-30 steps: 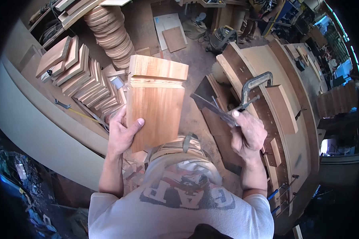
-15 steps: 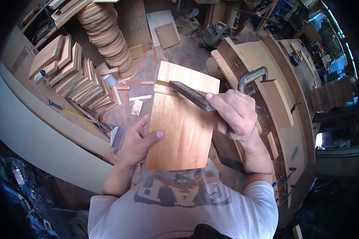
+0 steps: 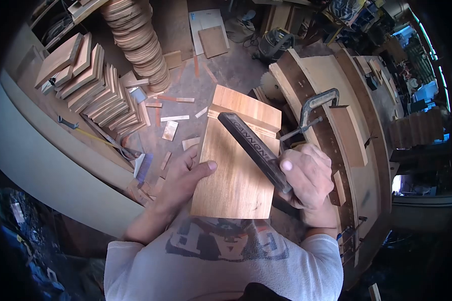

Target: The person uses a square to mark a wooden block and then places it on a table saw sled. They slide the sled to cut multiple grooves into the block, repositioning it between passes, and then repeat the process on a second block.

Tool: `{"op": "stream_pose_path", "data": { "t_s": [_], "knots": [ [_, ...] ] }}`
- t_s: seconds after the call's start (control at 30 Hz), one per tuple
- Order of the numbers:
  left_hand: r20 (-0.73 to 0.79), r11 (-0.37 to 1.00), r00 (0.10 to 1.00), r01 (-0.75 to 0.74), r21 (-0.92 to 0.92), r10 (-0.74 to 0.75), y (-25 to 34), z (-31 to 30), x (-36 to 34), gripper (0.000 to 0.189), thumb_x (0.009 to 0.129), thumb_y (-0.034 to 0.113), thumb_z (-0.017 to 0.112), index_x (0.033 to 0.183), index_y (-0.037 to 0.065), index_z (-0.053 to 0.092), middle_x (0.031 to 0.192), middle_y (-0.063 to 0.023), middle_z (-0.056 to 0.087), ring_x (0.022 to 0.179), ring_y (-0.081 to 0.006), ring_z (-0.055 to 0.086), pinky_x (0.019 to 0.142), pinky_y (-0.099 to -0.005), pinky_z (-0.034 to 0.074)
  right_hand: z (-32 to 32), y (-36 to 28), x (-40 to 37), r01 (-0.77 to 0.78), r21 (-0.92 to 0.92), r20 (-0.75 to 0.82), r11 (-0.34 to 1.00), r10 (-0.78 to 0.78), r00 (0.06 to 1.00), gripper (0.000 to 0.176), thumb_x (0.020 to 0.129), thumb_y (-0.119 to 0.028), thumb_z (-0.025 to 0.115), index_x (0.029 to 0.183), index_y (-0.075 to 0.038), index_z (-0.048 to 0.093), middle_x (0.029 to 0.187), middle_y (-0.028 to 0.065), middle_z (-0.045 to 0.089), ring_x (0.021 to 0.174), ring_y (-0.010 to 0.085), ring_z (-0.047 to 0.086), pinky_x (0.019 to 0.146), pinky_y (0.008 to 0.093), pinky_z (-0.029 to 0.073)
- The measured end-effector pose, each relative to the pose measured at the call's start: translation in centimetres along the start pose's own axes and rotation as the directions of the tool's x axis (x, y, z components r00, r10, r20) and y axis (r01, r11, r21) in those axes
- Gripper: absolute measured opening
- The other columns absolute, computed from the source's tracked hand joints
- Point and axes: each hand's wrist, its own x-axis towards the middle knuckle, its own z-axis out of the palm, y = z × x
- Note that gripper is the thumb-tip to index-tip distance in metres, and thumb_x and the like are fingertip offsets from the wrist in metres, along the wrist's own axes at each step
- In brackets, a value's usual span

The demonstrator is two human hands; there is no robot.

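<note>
Left grip [image 3: 183,178] closed on the left edge of the wooden board [image 3: 233,180], thumb flat across its face, fingers hidden beneath; the board is held up in front of my chest, above the floor [image 3: 226,65], its far end pointing away and slightly right. A stepped band runs across the board near that far end. Right grip [image 3: 306,175] wrapped around the near end of the dark bar tool [image 3: 248,143], thumb pressed on top; raised letters CANNON show along its length. The tool lies diagonally over the board's face, far tip at the stepped band, seemingly touching the wood. Right of my hands: a curved wooden counter [image 3: 311,65] with a C-clamp [image 3: 316,103] fixed on it, just beyond the right grip. Far left: a leaning stack of boards [image 3: 98,95] beside a column of round discs [image 3: 138,42]. Small offcuts [image 3: 170,130] lie scattered on the floor between the stack and the board. A shop vacuum [image 3: 276,42] stands farther off
</note>
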Motion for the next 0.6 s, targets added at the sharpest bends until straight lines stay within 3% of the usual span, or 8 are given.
{"op": "stream_pose_path", "data": {
  "t_s": [0.07, 0.17, 0.27, 0.3, 0.43, 0.5, 0.53, 0.6],
  "knots": [
    [0.001, 1.0, 1.0, -0.008, 0.016, 0.008, -0.2, -0.1, 0.0, 0.057, 0.097, 0.014, 0.069, 0.147, -0.007, 0.053, 0.13, -0.0158, 0.072, 0.113, -0.0188, 0.072, 0.098, -0.0319, 0.055, -0.2, -0.1, -0.4, -0.017, -0.029, 0.034, 0.999, 0.018, 0.999, 0.048, 0.072, -0.006, 0.075, 0.119, -0.002, 0.075, 0.08, 0.0043, 0.065, 0.057, 0.0168, 0.054, 0.05, 0.0314, 0.042],
    [-0.002, 0.999, 1.0, 0.029, -0.015, -0.03, -0.2, 0.1, 0.0, 0.055, 0.098, 0.012, 0.068, 0.147, -0.007, 0.053, 0.131, -0.0158, 0.071, 0.113, -0.0181, 0.071, 0.098, -0.032, 0.055, 1.6, 1.8, -2.7, -0.116, -0.107, 0.232, 0.988, 0.138, 0.963, 0.049, 0.07, -0.005, 0.074, 0.119, -0.001, 0.076, 0.079, 0.0035, 0.064, 0.056, 0.0181, 0.053, 0.051, 0.0329, 0.043],
    [-0.01, 0.999, 1.0, -0.009, 0.043, 0.009, -0.2, 0.6, 0.2, 0.055, 0.097, 0.011, 0.068, 0.147, -0.007, 0.053, 0.131, -0.0154, 0.071, 0.114, -0.017, 0.071, 0.099, -0.0317, 0.055, 0.0, 1.2, -1.6, -0.106, -0.042, 0.144, 0.993, 0.111, 0.983, 0.052, 0.068, -0.007, 0.073, 0.12, -0.001, 0.075, 0.081, 0.0048, 0.065, 0.058, 0.0182, 0.056, 0.051, 0.0338, 0.043],
    [-0.013, 0.997, 0.999, -0.029, 0.076, 0.03, -0.4, 0.8, 0.1, 0.055, 0.097, 0.011, 0.068, 0.147, -0.007, 0.053, 0.131, -0.0152, 0.071, 0.114, -0.0166, 0.07, 0.099, -0.0315, 0.055, -0.4, 1.2, -1.3, -0.028, -0.026, 0.05, 0.999, 0.03, 0.998, 0.054, 0.069, -0.005, 0.073, 0.122, 0.0, 0.074, 0.083, 0.007, 0.065, 0.06, 0.0198, 0.058, 0.051, 0.0339, 0.043],
    [-0.018, 0.999, 0.999, -0.029, 0.038, 0.03, -0.2, 0.9, 0.7, 0.058, 0.094, 0.01, 0.072, 0.147, -0.007, 0.054, 0.127, -0.0144, 0.073, 0.111, -0.0159, 0.071, 0.097, -0.0304, 0.055, -2.6, 0.0, -1.1, -0.056, 0.054, -0.05, 0.997, 0.058, 0.997, 0.037, 0.085, 0.0, 0.072, 0.122, 0.004, 0.071, 0.082, 0.0126, 0.067, 0.062, 0.023, 0.062, 0.052, 0.0335, 0.045],
    [-0.016, 0.997, 0.999, -0.042, 0.057, 0.043, -0.3, 0.7, 0.7, 0.061, 0.092, 0.012, 0.075, 0.146, -0.007, 0.054, 0.126, -0.0142, 0.073, 0.11, -0.0163, 0.071, 0.096, -0.031, 0.056, -3.3, 0.0, -2.4, -0.149, 0.059, -0.111, 0.987, 0.154, 0.982, 0.03, 0.093, -0.002, 0.072, 0.122, 0.004, 0.069, 0.083, 0.0149, 0.068, 0.06, 0.0241, 0.062, 0.052, 0.0334, 0.047],
    [-0.036, 0.996, 0.998, -0.057, 0.066, 0.059, -0.1, 0.5, 0.5, 0.061, 0.094, 0.011, 0.074, 0.147, -0.007, 0.053, 0.127, -0.0145, 0.073, 0.111, -0.0163, 0.071, 0.096, -0.0313, 0.056, -3.5, -0.2, -3.7, -0.231, 0.001, -0.213, 0.973, 0.226, 0.95, 0.028, 0.102, -0.009, 0.07, 0.127, 0.004, 0.065, 0.085, 0.0178, 0.071, 0.06, 0.0219, 0.064, 0.053, 0.0312, 0.049],
    [-0.017, 0.992, 0.996, -0.084, 0.095, 0.086, 0.9, 0.2, 0.3, 0.06, 0.096, 0.009, 0.074, 0.149, -0.007, 0.05, 0.128, -0.0149, 0.072, 0.111, -0.0163, 0.071, 0.096, -0.0318, 0.057, -4.8, -1.9, -5.1, -0.526, 0.183, -0.436, 0.83, 0.548, 0.713, 0.031, 0.105, -0.015, 0.068, 0.13, 0.003, 0.06, 0.086, 0.0183, 0.072, 0.063, 0.0175, 0.067, 0.053, 0.0277, 0.051]
  ]
}}
